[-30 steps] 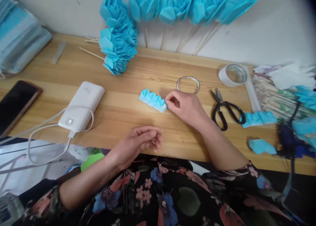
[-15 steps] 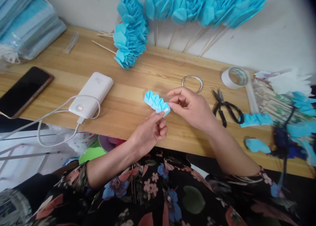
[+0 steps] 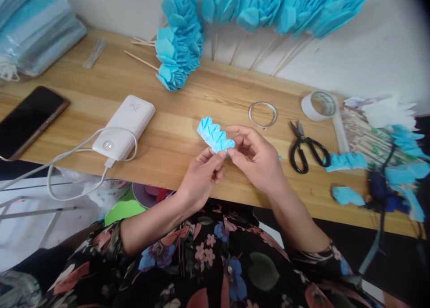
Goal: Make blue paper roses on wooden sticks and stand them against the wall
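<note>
Over the middle of the table, a short light-blue pleated strip (image 3: 215, 134), with a zigzag row of folds, is held up in front of me. My left hand (image 3: 203, 171) is closed on its near end, thumb and fingers pinching the lower edge. From the other side, my right hand (image 3: 257, 160) grips the same end, its thumb almost meeting the left thumb. The other fingers of my right hand curl behind the strip and are partly hidden. Just past that hand lies a ring of narrow tape (image 3: 263, 114). Black-handled snips (image 3: 304, 146) rest to its right.
Blue crafted flowers (image 3: 220, 5) on sticks lean along the wall. A power bank (image 3: 124, 127) with a looping cable and a phone (image 3: 32, 122) lie left. To the right are a wide tape roll (image 3: 318, 105), another pleated strip (image 3: 346, 162) and a blue scrap (image 3: 347, 195).
My right hand has come down and left onto the strip's near end, where its thumb now presses. The white patch on that end is no longer visible. My left hand keeps its pinch.
</note>
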Demonstrator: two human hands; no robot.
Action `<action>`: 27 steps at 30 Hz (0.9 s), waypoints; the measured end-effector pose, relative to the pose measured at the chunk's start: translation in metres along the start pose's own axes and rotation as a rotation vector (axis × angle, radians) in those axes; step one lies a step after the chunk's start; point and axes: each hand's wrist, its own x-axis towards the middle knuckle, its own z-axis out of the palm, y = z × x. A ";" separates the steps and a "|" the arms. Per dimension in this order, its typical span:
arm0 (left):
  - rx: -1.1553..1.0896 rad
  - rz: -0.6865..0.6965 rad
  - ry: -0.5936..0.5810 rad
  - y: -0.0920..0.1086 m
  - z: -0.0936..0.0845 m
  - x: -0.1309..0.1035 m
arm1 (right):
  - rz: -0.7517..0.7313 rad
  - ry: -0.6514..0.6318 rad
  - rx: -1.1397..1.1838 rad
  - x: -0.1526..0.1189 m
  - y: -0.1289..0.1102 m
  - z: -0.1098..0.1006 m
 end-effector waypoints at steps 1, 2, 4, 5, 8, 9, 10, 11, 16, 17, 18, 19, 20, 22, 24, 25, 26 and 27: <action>0.012 0.009 0.001 0.001 -0.001 0.000 | 0.007 -0.002 0.016 0.001 -0.001 0.000; 0.025 0.016 0.002 0.001 -0.002 -0.001 | 0.011 -0.003 0.025 0.001 -0.001 0.000; 0.049 0.025 0.009 0.003 -0.004 -0.001 | 0.013 -0.002 0.024 0.003 -0.003 0.000; 0.060 0.030 0.014 0.003 -0.005 -0.001 | 0.011 0.000 0.016 0.004 -0.004 0.000; 0.091 0.065 0.030 0.004 -0.008 -0.001 | 0.000 0.000 0.001 0.006 -0.006 0.001; 0.099 0.078 0.034 0.005 -0.009 0.000 | -0.002 -0.001 -0.001 0.006 -0.007 0.001; 0.105 0.089 0.037 0.005 -0.010 0.000 | -0.002 -0.003 -0.001 0.006 -0.007 0.002; 0.108 0.098 0.041 0.005 -0.010 0.000 | -0.001 -0.005 0.003 0.007 -0.007 0.002; 0.107 0.114 0.049 0.007 -0.011 0.000 | 0.034 -0.049 0.086 0.005 -0.006 0.005; 0.108 0.113 0.047 0.007 -0.012 -0.001 | 0.038 -0.056 0.086 0.004 -0.006 0.006; 0.110 0.110 0.044 0.007 -0.012 -0.001 | 0.040 -0.057 0.075 0.004 -0.006 0.007; 0.110 0.108 0.039 0.007 -0.012 -0.001 | 0.040 -0.051 0.056 0.004 -0.006 0.008; 0.107 0.101 0.032 0.007 -0.013 -0.002 | 0.040 -0.041 0.034 0.004 -0.006 0.010; 0.092 0.086 0.011 0.008 -0.013 -0.002 | 0.039 -0.022 0.003 0.004 -0.007 0.012; 0.078 0.074 -0.007 0.009 -0.014 -0.002 | 0.043 -0.020 -0.002 0.004 -0.009 0.013; 0.075 0.072 -0.010 0.009 -0.014 -0.002 | 0.047 -0.024 0.000 0.005 -0.010 0.014; 0.075 0.074 -0.009 0.009 -0.015 -0.002 | 0.050 -0.026 0.004 0.005 -0.010 0.014; 0.078 0.078 -0.007 0.010 -0.015 -0.002 | 0.054 -0.027 0.009 0.005 -0.010 0.015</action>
